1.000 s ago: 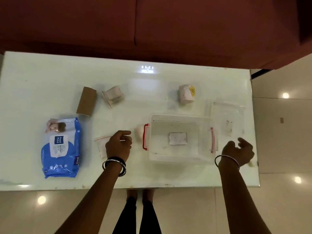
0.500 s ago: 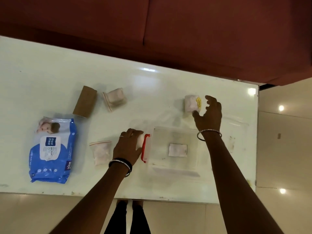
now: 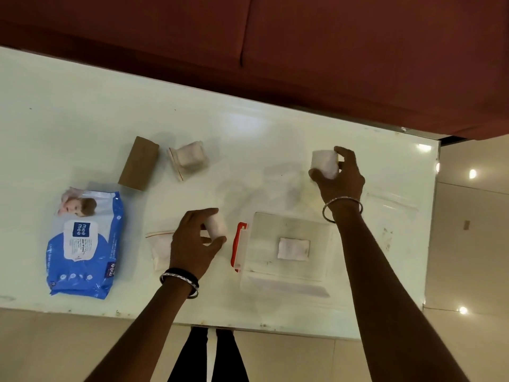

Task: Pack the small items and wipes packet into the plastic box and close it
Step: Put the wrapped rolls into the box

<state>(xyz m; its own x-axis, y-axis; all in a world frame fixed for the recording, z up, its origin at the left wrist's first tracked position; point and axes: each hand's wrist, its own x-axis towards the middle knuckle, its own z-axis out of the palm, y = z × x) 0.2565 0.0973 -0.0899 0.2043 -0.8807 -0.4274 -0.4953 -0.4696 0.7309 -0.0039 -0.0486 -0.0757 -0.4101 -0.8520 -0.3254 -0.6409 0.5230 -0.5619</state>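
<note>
The clear plastic box (image 3: 286, 282) with red latches stands open near the table's front edge, a white label on its floor. My right hand (image 3: 340, 179) is shut on a small white roll (image 3: 324, 164) beyond the box. My left hand (image 3: 194, 244) grips another small white roll (image 3: 216, 226) just left of the box's red latch (image 3: 238, 246). A small zip bag (image 3: 159, 248) lies partly under my left hand. The blue wipes packet (image 3: 85, 244) lies at the left. A brown cardboard tube (image 3: 139, 163) and a folded clear pouch (image 3: 188, 159) lie further back.
The clear lid (image 3: 391, 210) lies to the right of the box, near the table's right edge. The white table (image 3: 82, 111) ends at a dark red sofa (image 3: 330, 51) behind. My legs show below the front edge.
My right hand has closed on the white roll behind the box. My left hand has closed around the white roll beside the red latch. The camera has shifted closer.
</note>
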